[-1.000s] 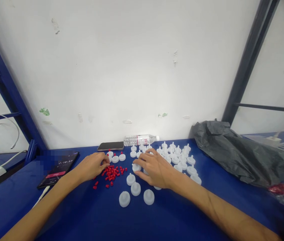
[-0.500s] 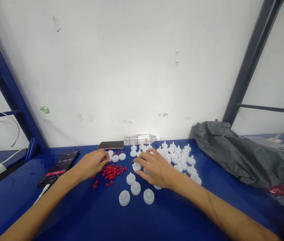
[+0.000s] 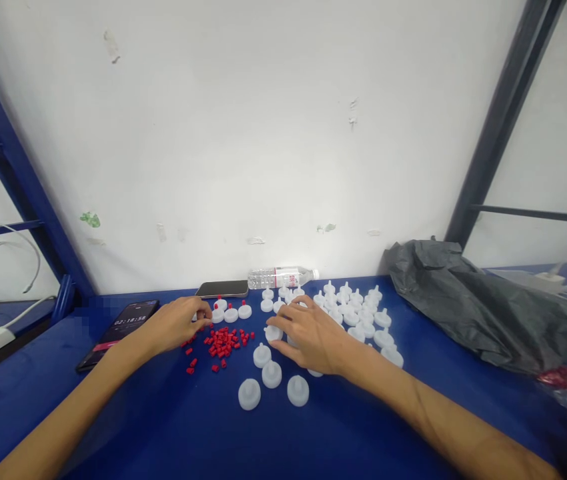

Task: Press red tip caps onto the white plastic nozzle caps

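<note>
My right hand (image 3: 308, 333) curves over the white caps, its thumb and fingers closed round a white nozzle cap (image 3: 273, 333) resting on the blue table (image 3: 173, 427). Several more nozzle caps (image 3: 271, 375) stand in front of it, spouts up. My left hand (image 3: 183, 323) is closed, fingertips pinched together beside a small group of white caps with red tips (image 3: 231, 315). A bit of white shows under its fingers; what they hold, if anything, is hidden. Just right of that hand lies a loose pile of small red tips (image 3: 222, 342).
Many white nozzle caps (image 3: 351, 317) crowd beyond my right hand. Along the wall lie a clear bottle (image 3: 283, 277) and a phone (image 3: 222, 289). Another phone (image 3: 131, 320) showing a timer lies left. A dark grey plastic bag (image 3: 463, 307) covers the right side.
My left hand has drawn slightly left, away from the red-tipped caps, so more of them shows. The right hand stays on its nozzle cap.
</note>
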The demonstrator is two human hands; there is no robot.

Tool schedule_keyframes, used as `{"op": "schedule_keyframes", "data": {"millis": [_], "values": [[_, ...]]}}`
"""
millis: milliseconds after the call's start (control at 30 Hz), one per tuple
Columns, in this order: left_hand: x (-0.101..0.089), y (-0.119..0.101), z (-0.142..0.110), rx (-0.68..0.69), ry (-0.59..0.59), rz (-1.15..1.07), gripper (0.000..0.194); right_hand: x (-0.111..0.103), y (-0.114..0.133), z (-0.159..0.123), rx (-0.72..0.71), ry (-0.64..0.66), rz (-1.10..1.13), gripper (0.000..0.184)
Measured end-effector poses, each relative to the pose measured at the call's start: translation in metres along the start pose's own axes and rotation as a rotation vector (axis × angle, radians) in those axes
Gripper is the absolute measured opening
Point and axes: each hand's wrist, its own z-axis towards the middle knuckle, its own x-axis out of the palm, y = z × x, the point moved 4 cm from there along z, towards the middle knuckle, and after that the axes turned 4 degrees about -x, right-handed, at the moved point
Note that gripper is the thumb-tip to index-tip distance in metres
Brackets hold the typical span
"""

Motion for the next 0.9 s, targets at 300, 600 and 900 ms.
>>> {"op": "schedule_keyframes", "data": {"millis": [300, 600, 900], "values": [[0.006, -0.006, -0.001, 0.037, -0.014, -0.035, 0.023, 0.002, 0.0, 0.0, 0.002, 0.004, 0.008, 0.033], [0.011, -0.009, 0.002, 0.089, -0.003, -0.051, 0.019, 0.002, 0.0, -0.001, -0.005, 0.001, 0.017, 0.034], [0.015, -0.014, 0.002, 0.087, -0.002, -0.024, 0.017, 0.002, 0.0, 0.0, 0.001, 0.007, 0.029, 0.031]]}}
